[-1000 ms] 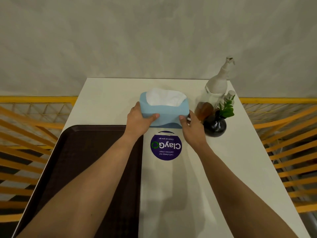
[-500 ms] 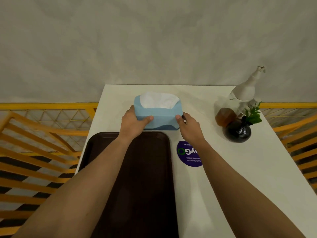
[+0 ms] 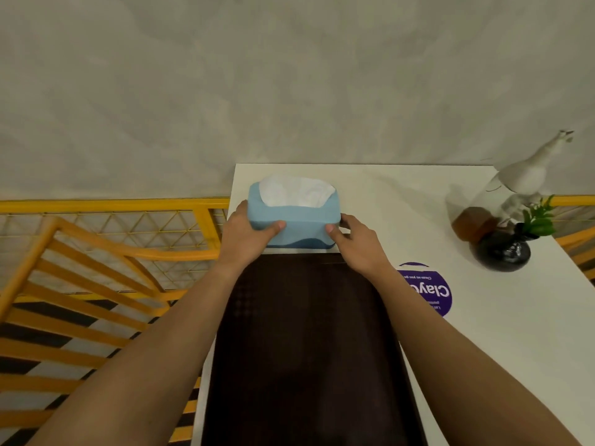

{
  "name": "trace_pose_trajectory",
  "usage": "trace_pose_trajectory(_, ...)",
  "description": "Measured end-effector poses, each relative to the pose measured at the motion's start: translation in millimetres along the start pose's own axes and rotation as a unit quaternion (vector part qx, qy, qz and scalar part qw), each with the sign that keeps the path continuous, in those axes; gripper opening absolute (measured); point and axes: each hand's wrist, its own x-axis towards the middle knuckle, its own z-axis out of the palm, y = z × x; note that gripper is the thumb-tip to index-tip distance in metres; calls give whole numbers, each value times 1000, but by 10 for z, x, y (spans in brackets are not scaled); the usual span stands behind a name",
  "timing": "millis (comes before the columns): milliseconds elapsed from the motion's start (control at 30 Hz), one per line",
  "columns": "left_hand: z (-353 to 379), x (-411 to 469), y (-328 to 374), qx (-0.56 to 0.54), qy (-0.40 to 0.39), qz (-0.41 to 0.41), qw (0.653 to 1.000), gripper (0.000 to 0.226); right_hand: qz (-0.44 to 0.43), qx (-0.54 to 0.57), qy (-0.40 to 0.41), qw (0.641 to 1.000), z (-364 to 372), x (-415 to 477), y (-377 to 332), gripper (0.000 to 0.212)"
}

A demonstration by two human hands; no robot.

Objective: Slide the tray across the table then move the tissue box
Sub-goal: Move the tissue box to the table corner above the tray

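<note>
Both hands are clasping the blue tissue box (image 3: pixel 294 217) at the far left corner of the white table (image 3: pixel 402 201). The left hand (image 3: pixel 246 235) is wrapping its left end with the thumb pressing on the near face, and the right hand (image 3: pixel 359 241) is pinching the right end the same way, fingers curling behind. The box is sitting just beyond the far edge of the dark brown tray (image 3: pixel 306 333), which is lying along the table's left side; whether the box's base is resting on the table or hovering slightly above it is hard to tell.

The risks are lying close by. The box is standing near the table's left edge, so a drift leftward could be tipping it over toward the yellow railing (image 3: pixel 106 207). Squeezing the soft-looking sides too hard could be crumpling them, and dragging the box nearward could be catching it on the tray's rim.
</note>
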Motion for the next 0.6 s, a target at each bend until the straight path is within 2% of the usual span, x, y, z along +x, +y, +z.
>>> trace_pose_trajectory(100,-159,-5,-103,33,14,18,999,78,-15,-18,-8,1000,129,-25,-101,64)
trace_pose_trajectory(200,-234,-67,-203,80,30,71,994,88,-34,-46,20,998,241,-65,-172,74)
trace_pose_trajectory(400,-251,-39,-370,98,5,63,993,71,-61,-84,11,994,426,-22,-152,70)
trace_pose_trajectory(600,-236,268,-526,110,2,77,991,71,-45,-88,19,995,520,272,-135,72)
